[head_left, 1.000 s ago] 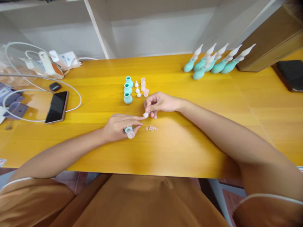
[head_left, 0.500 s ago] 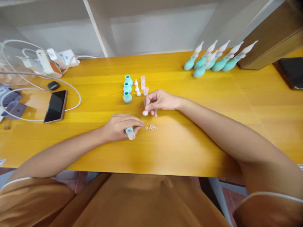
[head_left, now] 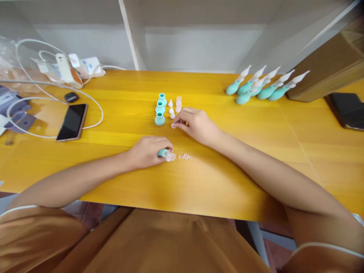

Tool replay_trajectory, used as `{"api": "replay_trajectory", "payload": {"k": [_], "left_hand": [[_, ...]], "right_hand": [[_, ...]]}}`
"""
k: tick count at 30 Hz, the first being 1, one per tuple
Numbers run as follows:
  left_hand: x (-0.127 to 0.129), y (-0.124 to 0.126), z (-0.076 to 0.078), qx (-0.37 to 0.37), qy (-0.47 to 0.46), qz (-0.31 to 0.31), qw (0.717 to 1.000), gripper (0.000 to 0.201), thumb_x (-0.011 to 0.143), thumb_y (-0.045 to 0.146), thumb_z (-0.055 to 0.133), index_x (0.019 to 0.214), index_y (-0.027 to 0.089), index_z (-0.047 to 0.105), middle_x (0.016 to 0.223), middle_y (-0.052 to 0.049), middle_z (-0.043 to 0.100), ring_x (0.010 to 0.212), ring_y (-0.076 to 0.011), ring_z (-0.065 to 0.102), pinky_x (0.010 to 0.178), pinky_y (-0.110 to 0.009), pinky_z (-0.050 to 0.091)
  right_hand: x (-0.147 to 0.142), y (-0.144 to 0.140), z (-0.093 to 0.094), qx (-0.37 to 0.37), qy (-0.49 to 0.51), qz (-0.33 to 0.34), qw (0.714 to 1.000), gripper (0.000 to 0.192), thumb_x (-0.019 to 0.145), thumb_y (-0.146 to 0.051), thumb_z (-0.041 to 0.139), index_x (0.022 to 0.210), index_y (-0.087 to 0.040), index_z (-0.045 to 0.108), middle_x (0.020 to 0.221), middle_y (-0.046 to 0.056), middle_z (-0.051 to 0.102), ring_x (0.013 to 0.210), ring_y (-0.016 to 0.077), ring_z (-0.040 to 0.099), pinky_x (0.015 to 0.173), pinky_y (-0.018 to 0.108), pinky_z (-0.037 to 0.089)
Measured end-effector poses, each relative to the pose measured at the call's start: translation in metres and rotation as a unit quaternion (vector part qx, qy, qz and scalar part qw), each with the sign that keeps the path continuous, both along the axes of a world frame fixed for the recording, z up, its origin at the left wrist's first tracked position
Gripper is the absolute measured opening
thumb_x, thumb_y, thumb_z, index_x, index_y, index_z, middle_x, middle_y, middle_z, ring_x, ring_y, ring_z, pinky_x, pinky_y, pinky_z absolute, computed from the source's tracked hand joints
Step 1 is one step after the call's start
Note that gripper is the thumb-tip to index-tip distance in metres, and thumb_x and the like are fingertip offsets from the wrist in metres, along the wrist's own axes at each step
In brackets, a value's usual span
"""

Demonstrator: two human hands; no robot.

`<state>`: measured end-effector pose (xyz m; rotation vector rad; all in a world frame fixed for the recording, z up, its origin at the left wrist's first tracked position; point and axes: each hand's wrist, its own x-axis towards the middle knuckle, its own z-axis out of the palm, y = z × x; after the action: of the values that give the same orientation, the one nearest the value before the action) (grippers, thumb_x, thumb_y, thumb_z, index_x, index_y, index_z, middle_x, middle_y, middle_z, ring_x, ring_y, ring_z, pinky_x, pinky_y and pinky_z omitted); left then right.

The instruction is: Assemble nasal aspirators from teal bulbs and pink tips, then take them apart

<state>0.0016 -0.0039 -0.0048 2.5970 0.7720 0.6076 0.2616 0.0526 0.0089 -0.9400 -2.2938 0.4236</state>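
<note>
The left hand (head_left: 148,151) grips a teal bulb (head_left: 163,152) low on the table (head_left: 227,170), its clear cap (head_left: 171,156) pointing at tiny rings (head_left: 185,156) just beside it. Farther back, the right hand (head_left: 196,123) pinches a small pale tip (head_left: 173,125) near three teal bulbs (head_left: 160,110). Finished aspirators (head_left: 261,87) lie well apart at the far right.

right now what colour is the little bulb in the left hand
Teal, with a clear pale cap on its end: the bulb in the left hand, seen in the head view.

Bare yellow table (head_left: 227,174) right of and nearer than the small ring cluster (head_left: 185,156), three teal bulbs (head_left: 160,110) and pale tips (head_left: 171,110) crowding beyond the cluster, phone (head_left: 71,122) and looping cable (head_left: 93,110) far left of it, finished teal aspirators (head_left: 261,88) at far right
</note>
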Motion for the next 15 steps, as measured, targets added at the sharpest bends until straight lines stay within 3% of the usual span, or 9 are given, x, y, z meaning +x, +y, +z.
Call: {"api": "replay_trajectory", "payload": {"k": [6,10,15], "left_hand": [[-0.0012,0.0010,-0.0047,-0.013,-0.012,-0.043,0.999,0.016,0.103,0.038,0.070,0.110,0.025,0.077,0.108,-0.001,0.087,0.093,-0.0182,0.081,0.086,-0.029,0.056],[-0.0007,0.0011,-0.0049,-0.038,-0.018,-0.057,0.997,0.017,0.102,0.038,0.071,0.113,0.027,0.078,0.116,0.000,0.087,0.101,-0.0198,0.083,0.091,-0.031,0.057],[0.0000,0.0014,0.0011,-0.088,-0.023,-0.051,0.995,0.015,0.100,0.031,0.069,0.111,0.026,0.078,0.109,0.002,0.088,0.092,-0.0168,0.082,0.086,-0.028,0.056]], "right_hand": [[-0.0054,0.0016,-0.0025,-0.010,-0.079,-0.049,0.996,0.015,0.110,-0.028,0.062,0.111,-0.019,0.074,0.122,0.015,0.074,0.104,0.0268,0.070,0.090,0.037,0.053],[-0.0076,0.0027,-0.0021,-0.002,-0.103,-0.072,0.992,0.021,0.113,-0.033,0.058,0.115,-0.021,0.074,0.125,0.015,0.074,0.104,0.0271,0.069,0.083,0.035,0.052],[-0.0066,0.0038,0.0004,0.005,-0.107,-0.059,0.992,0.020,0.112,-0.033,0.059,0.116,-0.021,0.076,0.124,0.013,0.075,0.102,0.0261,0.070,0.082,0.034,0.050]]}}
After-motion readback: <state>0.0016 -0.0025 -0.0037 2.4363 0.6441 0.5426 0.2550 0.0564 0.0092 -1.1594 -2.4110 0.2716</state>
